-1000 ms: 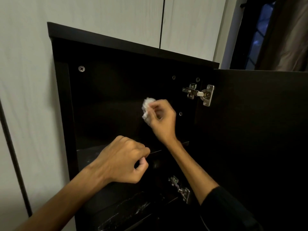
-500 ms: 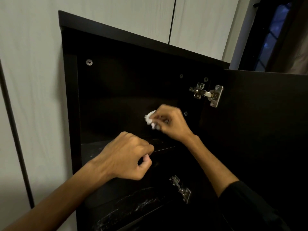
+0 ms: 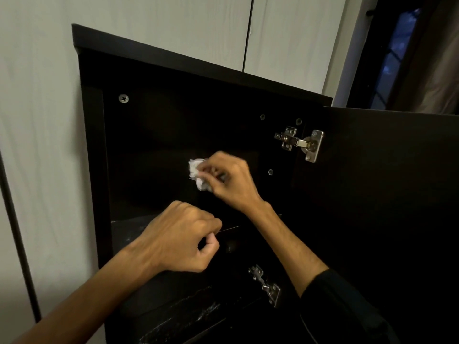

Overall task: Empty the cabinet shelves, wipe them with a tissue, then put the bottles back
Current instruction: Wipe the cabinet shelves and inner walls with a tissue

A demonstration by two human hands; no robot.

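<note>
Dark wooden cabinet (image 3: 154,135) interior: right hand (image 3: 229,181) pinched crumpled white tissue (image 3: 198,173), wad protruding toward 9 o'clock; left hand (image 3: 177,238) fisted at 6 o'clock, empty.

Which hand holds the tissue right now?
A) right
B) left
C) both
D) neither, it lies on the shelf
A: the right hand pinches the crumpled white tissue inside the upper cabinet compartment, while the left hand is a loose fist lower down, with no tissue visible in it.
</note>
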